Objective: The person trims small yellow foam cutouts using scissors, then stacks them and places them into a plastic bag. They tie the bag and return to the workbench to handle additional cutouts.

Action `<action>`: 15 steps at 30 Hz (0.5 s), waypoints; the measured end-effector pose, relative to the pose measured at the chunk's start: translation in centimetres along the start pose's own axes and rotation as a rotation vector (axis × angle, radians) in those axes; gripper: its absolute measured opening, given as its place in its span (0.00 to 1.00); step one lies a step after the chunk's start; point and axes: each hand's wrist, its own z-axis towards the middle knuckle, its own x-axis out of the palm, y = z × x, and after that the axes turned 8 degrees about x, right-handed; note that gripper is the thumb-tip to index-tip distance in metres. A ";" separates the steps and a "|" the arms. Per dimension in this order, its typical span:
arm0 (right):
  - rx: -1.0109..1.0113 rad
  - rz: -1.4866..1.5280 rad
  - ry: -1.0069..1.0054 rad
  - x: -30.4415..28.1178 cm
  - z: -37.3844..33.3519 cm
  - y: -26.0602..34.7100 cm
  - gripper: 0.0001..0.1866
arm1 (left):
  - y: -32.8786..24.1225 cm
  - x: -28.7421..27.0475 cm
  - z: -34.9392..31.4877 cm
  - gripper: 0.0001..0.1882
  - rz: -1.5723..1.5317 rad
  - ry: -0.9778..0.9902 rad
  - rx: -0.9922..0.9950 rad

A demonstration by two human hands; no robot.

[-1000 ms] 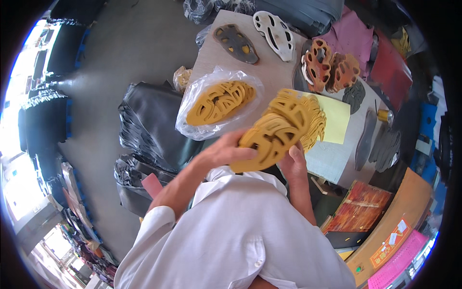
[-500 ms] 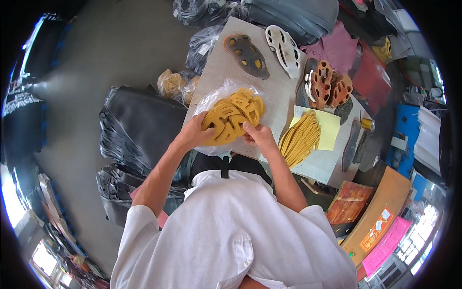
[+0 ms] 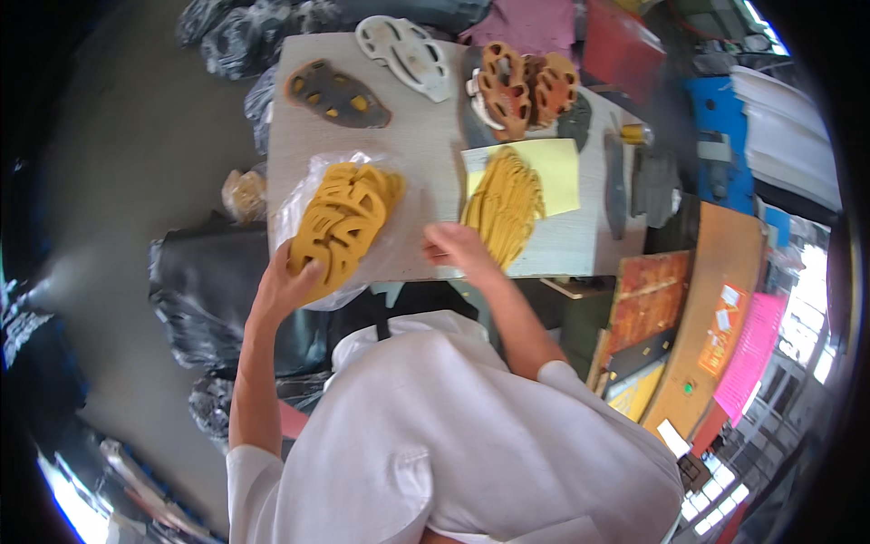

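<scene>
My left hand (image 3: 288, 286) grips the lower end of a thick bundle of yellow cut-out pieces (image 3: 349, 213), with slots and curved openings, thumb on top. Beneath and around the bundle is a crumpled clear plastic bag (image 3: 288, 204). My right hand (image 3: 456, 249) is apart from the bundle, its fingers curled in and slightly blurred; whether they hold anything is hidden. Just beyond and to the right of that hand, a fanned pile of thin yellow pieces (image 3: 506, 199) lies partly on a pale yellow sheet (image 3: 562, 177).
A dark perforated piece (image 3: 337, 98) and a white cut-out template (image 3: 403, 56) lie at the table's back left. Brown openwork pieces (image 3: 521, 86) are at the back. A yellow can-like thing (image 3: 637, 135) is on the right. Black wrapped bundles (image 3: 231, 290) sit left of the table (image 3: 426, 172).
My right hand has let go of the yellow bundle and moved to its right. The bundle, still in my left hand, is tilted more upright. The view has turned, shifting the table leftward in the picture.
</scene>
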 end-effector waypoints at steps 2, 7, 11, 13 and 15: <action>0.102 0.008 -0.135 -1.8 -0.7 -0.5 0.15 | -0.3 -0.7 2.0 0.38 -0.004 -0.049 -0.066; 0.075 0.272 0.297 1.2 0.9 -1.9 0.26 | -0.4 0.4 6.7 0.38 0.026 0.042 -0.093; 0.167 0.253 0.310 6.4 4.7 -2.7 0.16 | -1.2 1.8 6.4 0.41 -0.032 -0.002 -0.205; -0.239 -0.383 0.257 9.1 6.2 -3.1 0.04 | -1.6 2.5 6.1 0.41 0.151 -0.007 -0.140; -0.236 -0.316 0.333 10.2 7.5 -3.3 0.06 | -1.6 3.5 5.6 0.40 0.124 0.050 -0.057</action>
